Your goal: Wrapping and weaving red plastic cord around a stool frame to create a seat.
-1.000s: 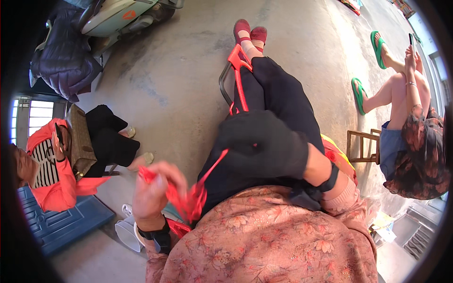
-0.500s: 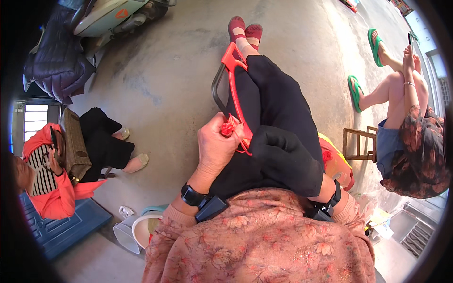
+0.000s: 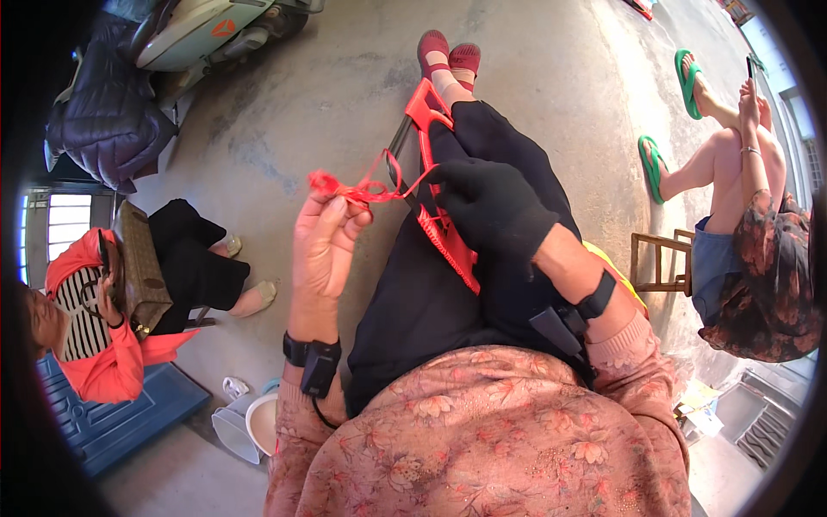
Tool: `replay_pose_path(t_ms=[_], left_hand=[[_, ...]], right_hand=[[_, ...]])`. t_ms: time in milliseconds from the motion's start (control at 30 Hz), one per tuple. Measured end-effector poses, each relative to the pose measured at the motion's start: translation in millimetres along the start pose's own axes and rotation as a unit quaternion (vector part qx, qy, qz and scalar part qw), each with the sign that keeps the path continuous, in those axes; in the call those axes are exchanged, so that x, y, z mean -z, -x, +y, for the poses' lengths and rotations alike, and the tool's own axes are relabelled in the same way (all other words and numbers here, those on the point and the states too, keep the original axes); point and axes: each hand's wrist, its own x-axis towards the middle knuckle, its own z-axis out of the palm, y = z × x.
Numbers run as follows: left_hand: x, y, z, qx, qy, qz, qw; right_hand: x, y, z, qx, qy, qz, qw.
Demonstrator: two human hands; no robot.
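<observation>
A red strip is stretching in the air above the person's lap, running from a crumpled end at the left hand to the right hand. The left hand's fingertips are pinching together on the crumpled end, palm facing up toward the camera. The right hand, in a black glove, is lying curled on a red toothed frame that is resting along the dark trousers; its fingers are closed where the strip meets it. Bare concrete floor is lying open ahead and to the left. A seated person is hemming the left edge, another the right, beside a wooden stool.
</observation>
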Motion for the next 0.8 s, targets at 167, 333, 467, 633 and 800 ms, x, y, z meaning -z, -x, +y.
replay_pose_path(t_ms=[167, 333, 467, 633, 800], left_hand=[[-17.2, -10.7, -22.3, 0.040, -0.301, 0.016, 0.953], [-23.0, -12.9, -28.9, 0.128, -0.314, -0.117, 0.933], [-19.8, -7.7, -15.5, 0.025, -0.328, -0.030, 0.944], [-27.6, 22.5, 9.9, 0.240, 0.011, -0.334, 0.912], [-43.4, 41.2, -18.9, 0.236, 0.143, -0.287, 0.917]], right_hand=[[-11.1, -9.8, -3.0, -0.055, -0.021, -0.032, 0.998], [-4.0, -9.3, -8.9, -0.131, -0.108, -0.038, 0.985], [12.6, 9.9, -4.1, -0.062, -0.234, 0.100, 0.965], [46.5, 63.0, -12.1, -0.079, -0.430, 0.240, 0.867], [45.2, 120.3, -25.4, -0.010, -0.362, 0.068, 0.930]])
